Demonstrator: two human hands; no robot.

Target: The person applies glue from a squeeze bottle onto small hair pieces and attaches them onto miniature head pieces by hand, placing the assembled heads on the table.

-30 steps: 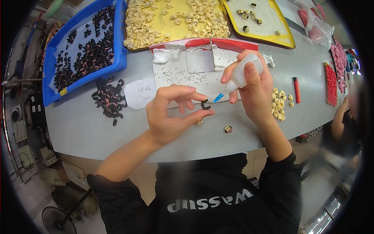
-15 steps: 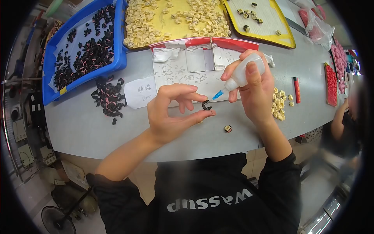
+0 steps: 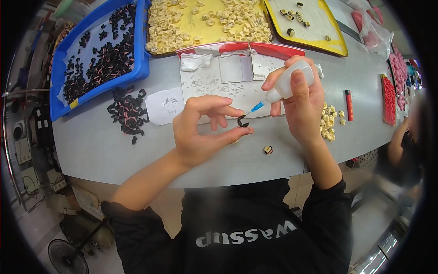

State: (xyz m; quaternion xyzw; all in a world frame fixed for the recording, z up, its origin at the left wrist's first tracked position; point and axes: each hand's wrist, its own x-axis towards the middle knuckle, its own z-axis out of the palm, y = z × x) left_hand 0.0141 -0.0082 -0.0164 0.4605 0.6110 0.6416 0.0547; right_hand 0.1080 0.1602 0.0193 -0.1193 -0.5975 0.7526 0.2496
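Between the thumb and index finger of my left hand [image 3: 200, 130] is a small black C-shaped piece [image 3: 243, 121]. My right hand [image 3: 301, 98] grips a translucent squeeze bottle [image 3: 287, 86], tilted down to the left. Its blue needle tip [image 3: 257, 108] points at the upper part of the black piece; whether the two touch is too small to tell. Below them on the grey table [image 3: 219, 162] lies a small cream and black piece [image 3: 268, 150]. Cream pieces [image 3: 327, 123] are heaped right of my right wrist.
A blue tray [image 3: 142, 68] of black pieces stands at the upper left, with a loose black pile [image 3: 127, 112] below. Yellow trays [image 3: 191, 20] lie at the back. A white card [image 3: 165, 108], a cardboard sheet [image 3: 205, 84] and a red marker [image 3: 349, 105] are nearby. A person [image 3: 404, 146] is at right.
The needle tip has moved slightly, from beside the black piece to its upper end. Both hands keep their hold, and the view has shifted a little.
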